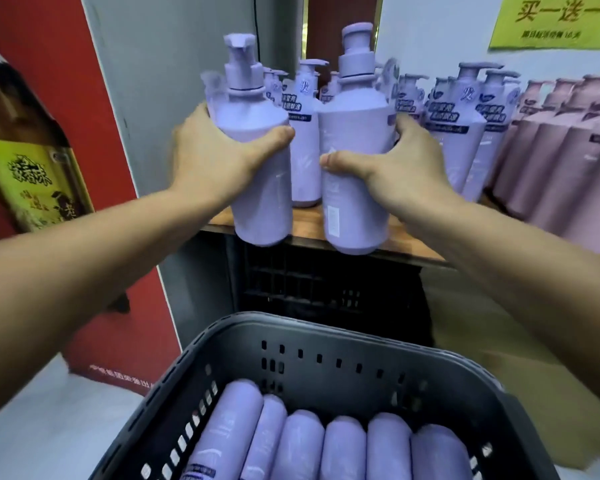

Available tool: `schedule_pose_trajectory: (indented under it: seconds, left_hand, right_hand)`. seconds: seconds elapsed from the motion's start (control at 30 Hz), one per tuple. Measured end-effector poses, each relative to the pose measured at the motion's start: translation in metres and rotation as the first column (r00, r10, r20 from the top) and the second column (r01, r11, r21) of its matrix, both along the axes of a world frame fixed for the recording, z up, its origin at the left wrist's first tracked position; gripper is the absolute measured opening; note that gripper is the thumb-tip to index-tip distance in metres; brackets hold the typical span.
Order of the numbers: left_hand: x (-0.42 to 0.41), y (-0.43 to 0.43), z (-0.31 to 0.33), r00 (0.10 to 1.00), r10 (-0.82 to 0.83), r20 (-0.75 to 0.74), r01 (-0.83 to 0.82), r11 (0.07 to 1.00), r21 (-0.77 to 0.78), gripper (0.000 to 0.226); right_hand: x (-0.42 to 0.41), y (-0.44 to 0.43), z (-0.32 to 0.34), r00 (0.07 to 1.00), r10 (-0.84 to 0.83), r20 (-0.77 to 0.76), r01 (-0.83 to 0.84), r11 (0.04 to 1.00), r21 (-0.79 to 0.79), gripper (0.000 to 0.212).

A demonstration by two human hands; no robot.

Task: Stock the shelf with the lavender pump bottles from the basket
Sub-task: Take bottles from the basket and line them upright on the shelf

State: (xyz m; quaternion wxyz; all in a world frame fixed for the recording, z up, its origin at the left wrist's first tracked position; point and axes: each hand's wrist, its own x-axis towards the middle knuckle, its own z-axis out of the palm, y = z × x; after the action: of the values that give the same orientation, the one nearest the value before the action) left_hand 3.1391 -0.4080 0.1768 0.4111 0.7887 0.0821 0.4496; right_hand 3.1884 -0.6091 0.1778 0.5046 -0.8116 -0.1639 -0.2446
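Basket (326, 327) nearest me, six lavender pump bottles (343, 448) lying side by side inside. My left hand (215, 157) curls fingers round left bottle (260, 188), right hand (395, 164) round right bottle (355, 133). Both upright at wooden shelf (309, 233) front edge, bare wood strip there. Stocked lavender row (454, 123) behind, pink bottles (561, 161) beside it.

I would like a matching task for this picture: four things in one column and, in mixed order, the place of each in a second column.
1 left hand
2 pink bottles
3 yellow sign
4 basket

A top right corner
B on the shelf, far right
C lowest in view, bottles lying inside
D round a lavender bottle

Pairs: 1-D, 2-B, 3-A, 4-C
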Motion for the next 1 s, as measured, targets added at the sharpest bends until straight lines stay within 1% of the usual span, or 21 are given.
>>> schedule_pose_trajectory:
  seconds: [0.1,0.2,0.37,0.47,0.53,0.6,0.67,0.77,0.83,0.9,1.0]
  left_hand:
    - [0.024,0.006,-0.001,0.996,0.088,-0.032,-0.089,0.996,-0.017,0.078]
    - [0.041,0.010,-0.005,0.982,0.188,-0.025,-0.188,0.982,-0.004,0.081]
    - [0.060,0.008,-0.012,0.955,0.294,-0.044,-0.290,0.954,0.071,0.087]
    - [0.065,0.009,-0.014,0.936,0.348,-0.047,-0.342,0.934,0.102,0.091]
    - [0.065,0.010,-0.019,0.937,0.346,-0.048,-0.341,0.935,0.093,0.093]
    - [0.061,0.011,-0.034,0.955,0.291,-0.051,-0.283,0.951,0.126,0.098]
    - [0.052,0.010,-0.057,0.974,0.215,-0.076,-0.196,0.959,0.205,0.103]
    - [0.051,0.015,-0.078,0.978,0.180,-0.103,-0.148,0.954,0.260,0.108]
    - [0.062,0.021,-0.075,0.972,0.198,-0.128,-0.165,0.959,0.230,0.111]
    - [0.075,0.028,-0.070,0.963,0.217,-0.160,-0.191,0.968,0.165,0.112]
    - [0.091,0.042,-0.070,0.958,0.223,-0.182,-0.208,0.973,0.099,0.109]
  right_hand:
    - [0.014,-0.007,-0.012,0.995,-0.094,-0.013,0.095,0.995,0.035,0.080]
    - [0.026,-0.008,-0.021,0.987,-0.162,-0.005,0.162,0.984,0.080,0.082]
    - [0.037,-0.001,-0.025,0.980,-0.194,0.035,0.193,0.981,0.029,0.085]
    - [0.039,0.001,-0.027,0.983,-0.177,0.041,0.176,0.984,0.020,0.087]
    - [0.040,0.002,-0.031,0.989,-0.144,0.025,0.143,0.989,0.023,0.093]
    - [0.036,0.000,-0.042,0.993,-0.119,0.001,0.119,0.993,-0.009,0.104]
    - [0.025,-0.006,-0.061,0.995,-0.096,0.000,0.096,0.991,-0.090,0.115]
    - [0.016,-0.013,-0.084,0.997,-0.065,0.038,0.071,0.979,-0.189,0.117]
    - [0.019,-0.015,-0.083,0.996,-0.069,0.055,0.078,0.978,-0.192,0.117]
    - [0.024,-0.012,-0.080,0.996,-0.074,0.053,0.083,0.978,-0.190,0.118]
    - [0.030,-0.009,-0.080,0.996,-0.075,0.055,0.084,0.978,-0.191,0.119]
